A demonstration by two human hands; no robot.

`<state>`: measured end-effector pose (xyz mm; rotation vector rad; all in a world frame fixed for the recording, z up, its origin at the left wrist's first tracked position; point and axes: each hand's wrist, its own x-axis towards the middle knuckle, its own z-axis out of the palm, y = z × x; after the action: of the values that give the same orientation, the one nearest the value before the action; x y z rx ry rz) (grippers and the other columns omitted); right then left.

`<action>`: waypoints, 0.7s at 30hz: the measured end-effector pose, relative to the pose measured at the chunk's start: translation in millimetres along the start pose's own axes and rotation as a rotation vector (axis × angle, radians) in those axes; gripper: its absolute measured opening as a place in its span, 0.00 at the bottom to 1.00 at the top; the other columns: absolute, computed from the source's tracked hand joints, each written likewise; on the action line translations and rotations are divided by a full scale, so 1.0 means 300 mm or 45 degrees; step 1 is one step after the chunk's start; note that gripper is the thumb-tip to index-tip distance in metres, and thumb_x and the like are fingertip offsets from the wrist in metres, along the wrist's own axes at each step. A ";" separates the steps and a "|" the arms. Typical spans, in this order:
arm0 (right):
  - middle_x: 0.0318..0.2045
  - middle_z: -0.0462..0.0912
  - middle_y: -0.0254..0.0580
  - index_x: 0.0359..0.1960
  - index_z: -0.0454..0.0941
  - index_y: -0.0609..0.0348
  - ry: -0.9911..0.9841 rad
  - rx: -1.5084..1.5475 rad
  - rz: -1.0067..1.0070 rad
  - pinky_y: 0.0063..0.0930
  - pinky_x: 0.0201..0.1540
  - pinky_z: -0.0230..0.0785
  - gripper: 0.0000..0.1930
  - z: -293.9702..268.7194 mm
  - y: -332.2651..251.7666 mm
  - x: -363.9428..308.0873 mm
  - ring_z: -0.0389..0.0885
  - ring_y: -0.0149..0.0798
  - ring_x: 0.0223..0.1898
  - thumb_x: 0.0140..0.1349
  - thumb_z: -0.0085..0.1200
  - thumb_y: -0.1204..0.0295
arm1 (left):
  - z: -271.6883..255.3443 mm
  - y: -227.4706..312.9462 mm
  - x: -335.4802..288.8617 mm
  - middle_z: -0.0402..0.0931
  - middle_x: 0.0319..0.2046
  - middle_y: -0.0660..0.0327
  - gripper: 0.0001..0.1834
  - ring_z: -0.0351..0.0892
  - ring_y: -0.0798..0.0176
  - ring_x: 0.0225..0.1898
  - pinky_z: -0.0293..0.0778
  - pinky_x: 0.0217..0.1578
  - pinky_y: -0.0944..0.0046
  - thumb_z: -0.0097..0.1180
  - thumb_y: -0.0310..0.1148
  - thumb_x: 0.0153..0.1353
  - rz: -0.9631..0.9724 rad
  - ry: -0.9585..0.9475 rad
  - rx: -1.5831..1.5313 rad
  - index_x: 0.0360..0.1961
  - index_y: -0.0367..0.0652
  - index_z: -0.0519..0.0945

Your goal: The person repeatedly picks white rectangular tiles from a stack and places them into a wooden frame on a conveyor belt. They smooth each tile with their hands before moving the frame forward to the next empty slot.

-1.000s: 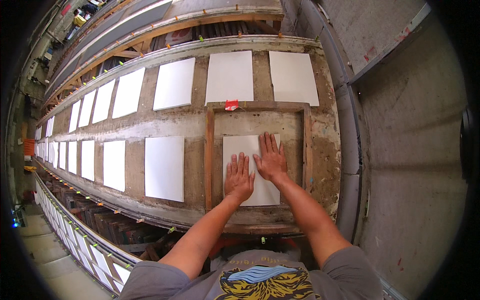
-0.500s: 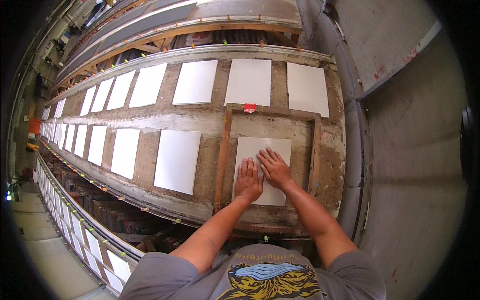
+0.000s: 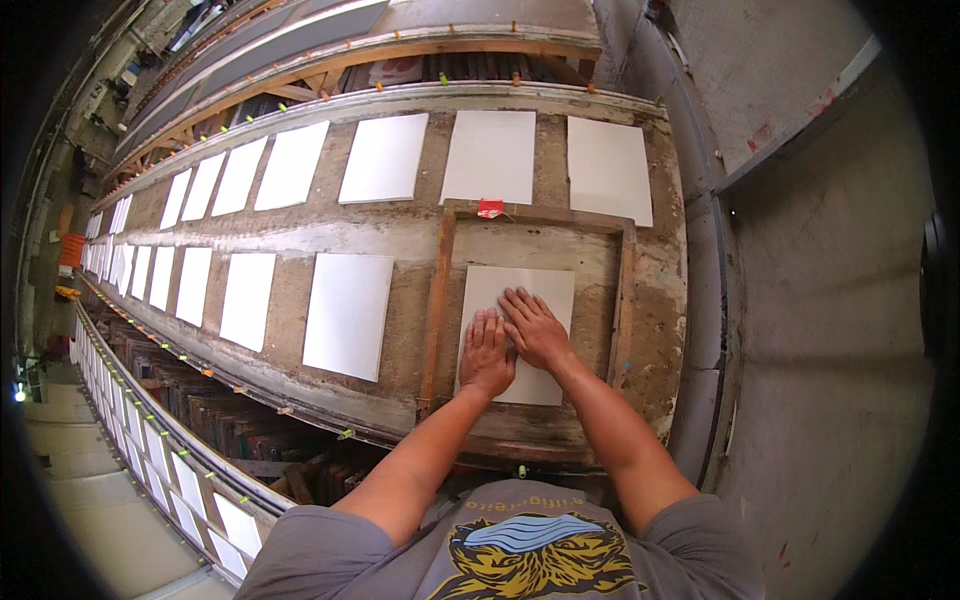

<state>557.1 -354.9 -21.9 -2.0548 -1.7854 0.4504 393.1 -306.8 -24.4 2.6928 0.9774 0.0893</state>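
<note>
Both my palms lie flat on a white rectangular sheet (image 3: 488, 284) at the near right end of a long table. My left hand (image 3: 487, 355) rests on the sheet's left half, fingers stretched forward. Touching or nearly touching it, my right hand (image 3: 537, 330) lies at a slant, its fingers pointing up and left. Neither hand grips anything. Around the sheet lies a brown wooden frame (image 3: 436, 310) with a red tag (image 3: 489, 208) on its far rail. Whether a mesh spans the frame, I cannot tell. My forearms cover part of its near rail.
Two rows of white sheets (image 3: 348, 315) run along the worn tabletop (image 3: 415, 240) to the far left. Small green and orange pegs line its edges. Another table (image 3: 190, 440) with sheets stands at the lower left, a further one (image 3: 440, 50) beyond. A grey wall (image 3: 830, 330) borders the right.
My right hand has slid slightly left across the sheet, closer to my left hand. The left hand stays nearly in place. The whole view has shifted a little.
</note>
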 end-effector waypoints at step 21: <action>0.80 0.44 0.54 0.80 0.47 0.54 0.171 -0.237 0.517 0.59 0.78 0.36 0.44 0.108 -0.107 -0.256 0.40 0.53 0.81 0.71 0.46 0.44 | 0.020 0.004 -0.010 0.48 0.79 0.51 0.33 0.40 0.45 0.81 0.39 0.77 0.44 0.40 0.45 0.76 -0.007 0.051 -0.014 0.76 0.40 0.58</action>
<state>503.0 -424.6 -35.4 -2.5235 -1.3763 0.2532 392.5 -311.1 -29.6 2.6882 0.9936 0.1479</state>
